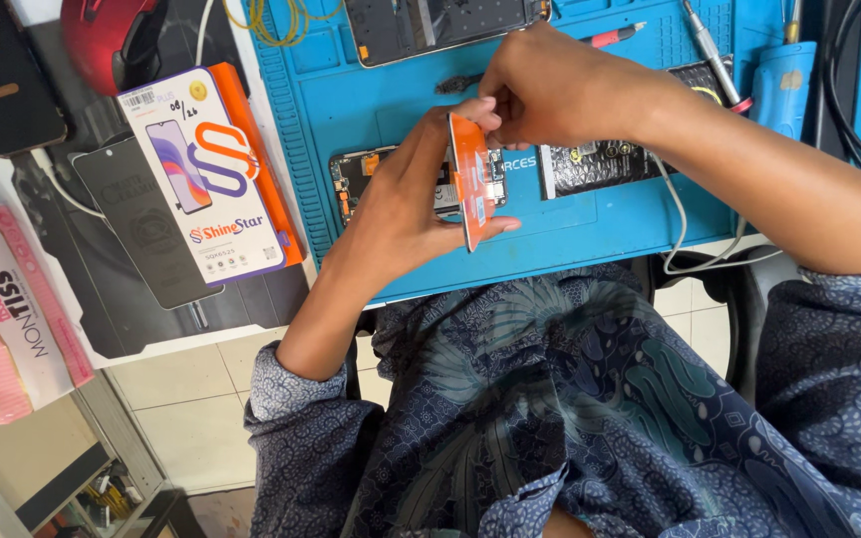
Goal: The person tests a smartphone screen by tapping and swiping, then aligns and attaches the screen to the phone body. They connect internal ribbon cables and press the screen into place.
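My left hand (406, 204) grips a thin orange and white flat panel (471, 179), holding it on edge above a blue work mat (590, 224). My right hand (550, 90) pinches the top of that panel from the far side. Under the hands lies an opened phone body (356, 179) with its circuit boards showing. A second opened phone frame (430, 25) lies at the mat's far edge.
A white and orange phone-part box (211, 169) rests left of the mat on dark screen protectors (142, 234). A pink tissue pack (7, 319) sits far left, a red mouse (107, 40) at top left. Screwdrivers (715, 60), a perforated tray (605, 164) and cables (854, 110) lie on the right.
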